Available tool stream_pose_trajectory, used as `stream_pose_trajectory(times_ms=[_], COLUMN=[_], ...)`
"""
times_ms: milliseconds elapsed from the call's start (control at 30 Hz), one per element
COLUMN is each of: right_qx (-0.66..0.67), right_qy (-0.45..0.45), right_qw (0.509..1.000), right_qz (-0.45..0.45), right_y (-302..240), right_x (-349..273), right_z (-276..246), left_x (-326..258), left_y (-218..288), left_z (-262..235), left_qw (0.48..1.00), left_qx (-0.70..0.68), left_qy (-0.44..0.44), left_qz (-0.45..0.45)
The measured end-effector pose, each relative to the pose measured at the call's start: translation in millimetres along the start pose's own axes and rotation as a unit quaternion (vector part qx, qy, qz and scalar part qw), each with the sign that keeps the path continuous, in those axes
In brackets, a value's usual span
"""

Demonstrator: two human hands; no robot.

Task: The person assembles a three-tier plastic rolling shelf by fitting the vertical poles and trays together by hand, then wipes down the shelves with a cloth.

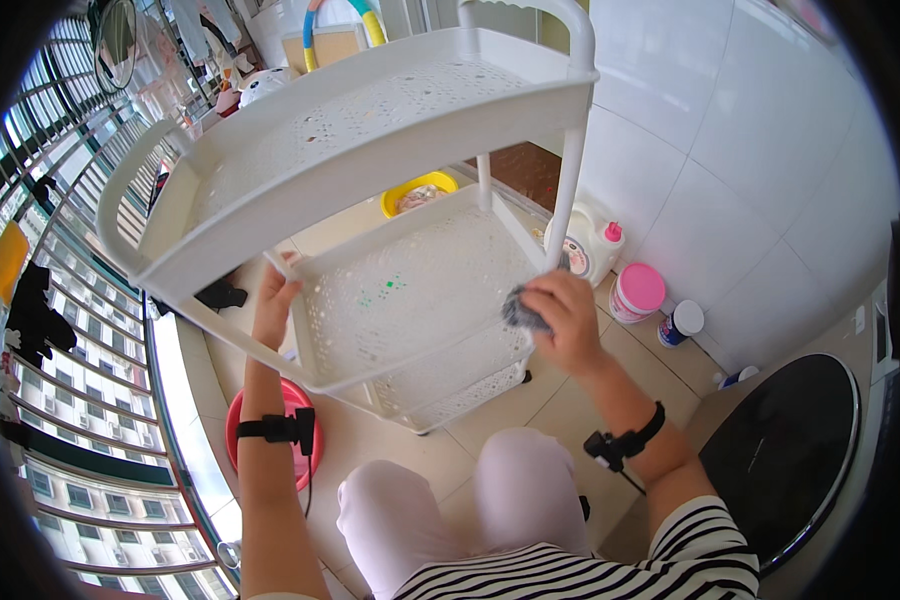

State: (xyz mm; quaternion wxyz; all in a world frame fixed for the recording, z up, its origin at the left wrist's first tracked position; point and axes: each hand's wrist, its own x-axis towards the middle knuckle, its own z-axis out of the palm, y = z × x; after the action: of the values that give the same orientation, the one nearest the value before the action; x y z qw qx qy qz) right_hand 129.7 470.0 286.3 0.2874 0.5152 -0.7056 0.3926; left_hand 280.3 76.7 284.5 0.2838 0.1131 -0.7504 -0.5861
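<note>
A white plastic tiered cart (370,140) with perforated shelves stands in front of me. My left hand (275,302) grips the cart at the left end of its middle shelf (420,270), its fingers partly hidden by the frame. Bunched in my right hand (568,318) is a dark grey cloth (522,309), pressed against the right end of that shelf by the post. Small green marks show on the shelf's surface between my hands. A dark band with a small device and cable sits on each forearm.
A red basin (234,430) is on the tiled floor at left, a yellow basin (392,200) behind the cart. A white jug (598,245), a pink-lidded tub (638,290) and a white-lidded jar (682,322) line the right wall. A round black-topped appliance (785,460) stands at right.
</note>
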Motion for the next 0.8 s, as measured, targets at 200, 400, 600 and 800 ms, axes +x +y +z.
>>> stream_pose_trajectory(times_ms=[200, 400, 600, 800], right_qx=[0.012, 0.071, 0.073, 0.213], right_qy=[0.046, 0.033, 0.033, 0.146], right_qw=[0.999, 0.995, 0.996, 0.917], right_qz=[0.019, 0.054, 0.038, 0.304], right_y=[-30.4, -34.6, -27.0, 27.6], right_x=[-12.7, -6.9, -10.0, -45.2], right_z=[10.3, 16.4, 10.8, -21.2], left_x=[-33.8, -141.7, -110.5, -110.0], left_y=[29.1, 88.7, 72.8, 72.3], left_z=[-42.3, 116.3, 201.1, 188.3], left_qw=[0.885, 0.832, 0.861, 0.874], left_qx=[0.187, 0.470, 0.435, 0.395], left_qy=[0.373, -0.003, -0.031, 0.027], left_qz=[0.204, 0.296, 0.262, 0.280])
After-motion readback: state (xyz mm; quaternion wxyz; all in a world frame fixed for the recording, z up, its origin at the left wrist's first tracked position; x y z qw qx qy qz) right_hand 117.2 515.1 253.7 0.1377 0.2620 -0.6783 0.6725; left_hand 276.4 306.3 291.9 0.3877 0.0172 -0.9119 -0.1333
